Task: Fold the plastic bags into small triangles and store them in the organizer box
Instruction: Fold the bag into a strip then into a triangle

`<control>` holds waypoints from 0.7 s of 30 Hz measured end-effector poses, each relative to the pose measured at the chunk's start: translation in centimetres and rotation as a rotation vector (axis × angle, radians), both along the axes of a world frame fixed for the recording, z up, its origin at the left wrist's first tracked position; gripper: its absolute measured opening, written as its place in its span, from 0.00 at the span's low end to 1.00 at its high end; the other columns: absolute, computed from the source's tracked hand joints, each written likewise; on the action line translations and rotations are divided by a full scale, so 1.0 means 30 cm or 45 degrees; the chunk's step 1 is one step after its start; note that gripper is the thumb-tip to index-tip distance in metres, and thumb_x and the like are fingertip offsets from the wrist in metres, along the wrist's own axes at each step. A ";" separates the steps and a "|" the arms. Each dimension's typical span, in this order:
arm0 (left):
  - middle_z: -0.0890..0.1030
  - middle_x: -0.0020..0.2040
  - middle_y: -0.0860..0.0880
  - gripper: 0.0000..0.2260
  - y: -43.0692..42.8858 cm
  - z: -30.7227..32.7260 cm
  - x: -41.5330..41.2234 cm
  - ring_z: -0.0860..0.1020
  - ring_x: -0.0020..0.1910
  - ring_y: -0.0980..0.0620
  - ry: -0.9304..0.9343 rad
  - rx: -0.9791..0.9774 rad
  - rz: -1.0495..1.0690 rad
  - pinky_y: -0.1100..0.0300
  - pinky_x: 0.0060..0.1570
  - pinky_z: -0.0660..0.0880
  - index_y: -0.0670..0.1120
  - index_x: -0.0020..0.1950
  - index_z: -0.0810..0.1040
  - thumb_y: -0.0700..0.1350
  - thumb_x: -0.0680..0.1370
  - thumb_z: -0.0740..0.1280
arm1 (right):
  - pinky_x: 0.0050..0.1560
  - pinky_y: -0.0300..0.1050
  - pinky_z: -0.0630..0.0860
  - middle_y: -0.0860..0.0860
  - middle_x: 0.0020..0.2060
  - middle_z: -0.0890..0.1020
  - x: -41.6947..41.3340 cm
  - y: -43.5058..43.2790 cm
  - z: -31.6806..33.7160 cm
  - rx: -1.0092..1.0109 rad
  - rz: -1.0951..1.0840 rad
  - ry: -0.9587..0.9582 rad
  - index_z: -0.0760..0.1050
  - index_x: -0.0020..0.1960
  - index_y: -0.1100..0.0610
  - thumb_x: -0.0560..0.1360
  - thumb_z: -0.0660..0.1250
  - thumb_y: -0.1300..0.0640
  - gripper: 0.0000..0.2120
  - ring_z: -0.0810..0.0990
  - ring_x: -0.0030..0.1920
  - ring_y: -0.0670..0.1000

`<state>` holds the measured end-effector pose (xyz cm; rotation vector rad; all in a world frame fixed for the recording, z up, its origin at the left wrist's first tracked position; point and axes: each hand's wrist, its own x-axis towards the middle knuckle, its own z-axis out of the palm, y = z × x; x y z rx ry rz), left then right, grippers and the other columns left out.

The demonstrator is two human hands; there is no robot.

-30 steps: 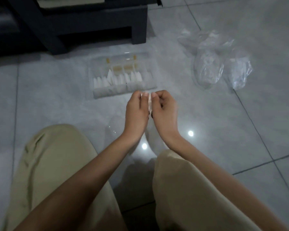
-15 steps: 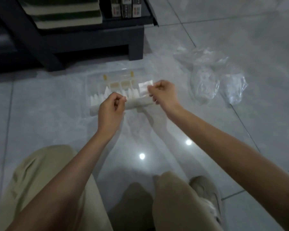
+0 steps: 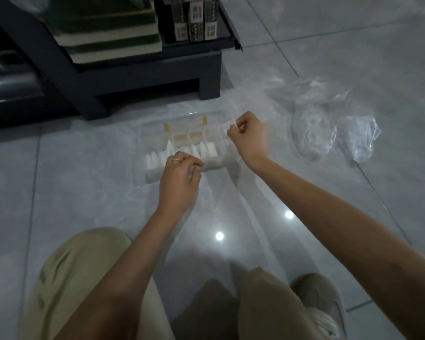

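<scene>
**Holding a folded bag over the box's right end**

Head view: the organizer box [image 3: 151, 173] lies on the floor [image 3: 84, 197] straight ahead of the hands, its long axis running left to right. The right hand [image 3: 248, 136] pinches a small white folded bag [image 3: 232, 123] between thumb and fingertips, just above the far right compartments, so it is the nearer hand for the drop. Which way the piece points is too blurred to tell. The left hand [image 3: 179, 174] hovers at the near row with fingers curled; whether it grips anything cannot be told. The folded triangles [image 3: 206, 149] already stored stand upright, tips up, in a row along the box. The loose plastic bags [image 3: 329, 119] lie well to the right.
</scene>
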<state>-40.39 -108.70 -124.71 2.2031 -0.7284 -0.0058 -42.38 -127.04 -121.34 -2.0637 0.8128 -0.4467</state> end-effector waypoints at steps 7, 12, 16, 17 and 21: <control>0.75 0.47 0.49 0.07 -0.007 0.000 -0.011 0.68 0.50 0.53 -0.003 0.022 0.010 0.76 0.49 0.61 0.41 0.46 0.82 0.34 0.74 0.65 | 0.35 0.42 0.72 0.45 0.30 0.74 0.001 0.029 -0.009 -0.051 0.143 -0.008 0.72 0.42 0.54 0.75 0.67 0.57 0.05 0.73 0.31 0.45; 0.74 0.47 0.50 0.08 -0.006 0.000 -0.016 0.69 0.49 0.52 0.004 0.028 0.003 0.71 0.48 0.62 0.41 0.45 0.81 0.37 0.73 0.62 | 0.35 0.41 0.72 0.44 0.30 0.74 0.024 0.044 -0.022 -0.035 0.124 -0.115 0.71 0.42 0.54 0.77 0.67 0.57 0.06 0.72 0.31 0.43; 0.73 0.47 0.51 0.07 -0.006 -0.002 -0.016 0.68 0.50 0.53 0.003 0.028 0.007 0.78 0.49 0.61 0.41 0.45 0.81 0.35 0.74 0.64 | 0.39 0.49 0.75 0.51 0.37 0.79 0.030 0.028 -0.017 -0.290 0.291 0.240 0.73 0.47 0.58 0.77 0.64 0.57 0.03 0.78 0.38 0.52; 0.72 0.47 0.52 0.07 -0.007 -0.003 -0.016 0.68 0.50 0.54 0.003 0.023 0.011 0.79 0.49 0.61 0.41 0.45 0.81 0.35 0.74 0.64 | 0.37 0.48 0.73 0.53 0.39 0.80 0.032 0.029 -0.012 -0.399 0.339 0.314 0.73 0.48 0.58 0.77 0.63 0.58 0.03 0.78 0.39 0.54; 0.73 0.47 0.51 0.07 -0.010 -0.005 -0.016 0.69 0.50 0.52 0.025 0.031 0.016 0.76 0.50 0.62 0.42 0.45 0.81 0.36 0.74 0.64 | 0.38 0.45 0.66 0.55 0.45 0.80 0.051 0.050 0.000 -0.610 0.394 0.513 0.74 0.52 0.59 0.76 0.61 0.61 0.06 0.77 0.43 0.55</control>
